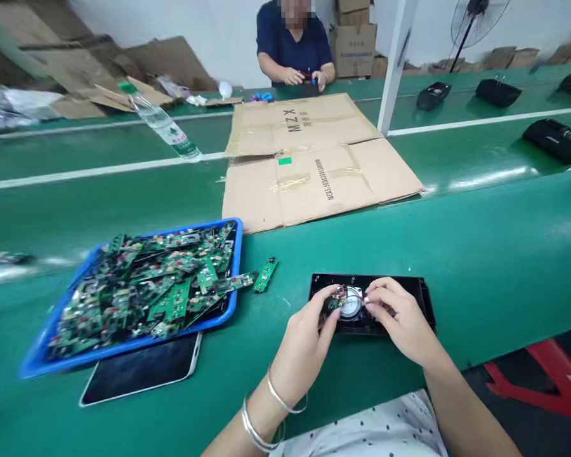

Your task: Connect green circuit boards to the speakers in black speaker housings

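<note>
A black plastic housing point(413, 293) lies flat on the green table before me, with a round silver speaker point(351, 304) in its middle. My left hand point(309, 330) is closed over the housing's left part, gripping a small green circuit board point(334, 299) between thumb and fingers. Thin red and dark wires point(354, 293) run from the board across the speaker toward my right hand point(400, 317). Its thumb and fingers pinch a small white connector point(366, 300) at the wires' end. Whether the connector is plugged into anything cannot be made out.
Left of me a blue tray point(239, 254) is heaped with circuit boards, partly over a tablet point(147, 371). One loose board point(266, 275) lies beside it. Flattened cardboard point(309, 165), a water bottle point(164, 124) and black cases point(554, 139) lie farther off. A co-worker point(295, 44) sits opposite.
</note>
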Tool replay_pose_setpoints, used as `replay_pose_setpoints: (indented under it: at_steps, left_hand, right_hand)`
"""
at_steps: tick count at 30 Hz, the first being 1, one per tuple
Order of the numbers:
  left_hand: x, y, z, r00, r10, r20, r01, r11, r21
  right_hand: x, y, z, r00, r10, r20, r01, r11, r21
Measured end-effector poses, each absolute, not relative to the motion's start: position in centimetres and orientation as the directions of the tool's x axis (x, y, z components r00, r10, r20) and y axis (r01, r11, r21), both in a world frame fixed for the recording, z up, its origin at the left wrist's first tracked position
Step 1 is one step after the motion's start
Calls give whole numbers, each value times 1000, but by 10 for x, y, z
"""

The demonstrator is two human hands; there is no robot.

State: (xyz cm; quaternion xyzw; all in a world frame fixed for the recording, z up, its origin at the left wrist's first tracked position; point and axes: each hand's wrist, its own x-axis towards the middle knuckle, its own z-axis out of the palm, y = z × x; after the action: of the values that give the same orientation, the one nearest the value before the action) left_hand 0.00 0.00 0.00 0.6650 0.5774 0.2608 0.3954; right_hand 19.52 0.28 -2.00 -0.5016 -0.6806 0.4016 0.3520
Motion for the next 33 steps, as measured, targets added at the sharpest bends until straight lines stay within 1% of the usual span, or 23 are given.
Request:
replay_pose_setpoints:
  at_steps: [2,4,7,9,11,13,15,20,23,27,33]
  left_hand:
    - [2,-2,-3,177,978,-110,563,-9,826]
    - [3,-4,-5,169,982,-90,572,-23,820]
    - [5,-6,-6,179,984,-15,597,-96,796]
    - [7,-7,-5,203,979,27,595,-145,790]
    - [9,-8,-5,218,974,54,585,-175,792]
    - [10,-9,-3,222,973,70,577,-188,795]
    - [11,-11,-2,227,971,69,569,-190,800]
    - [9,-13,1,257,965,56,551,-194,811]
    - [8,-11,1,270,961,59,530,-199,824]
    - [7,-7,-2,303,948,99,497,-246,832]
    - [7,-7,-4,307,943,126,453,-261,853]
  right_hand:
    - [198,0,-21,-278,960,43,374,149,-915]
    - [199,-2,-22,-285,957,50,377,160,-912]
    - [195,-4,-22,-256,956,140,436,244,-866]
    - [190,-4,-23,-294,929,226,519,354,-778]
    - [186,-4,-24,-346,895,280,614,442,-654]
    - [183,-4,-26,-369,875,313,684,484,-547]
    - [182,-5,-28,-364,870,334,712,490,-502]
    - [183,-5,-29,-349,866,358,701,494,-513]
    - [183,-4,-30,-387,853,351,706,518,-483]
    - [182,-4,-32,-406,843,352,724,532,-439]
    - [182,-2,-28,-437,832,343,701,554,-449]
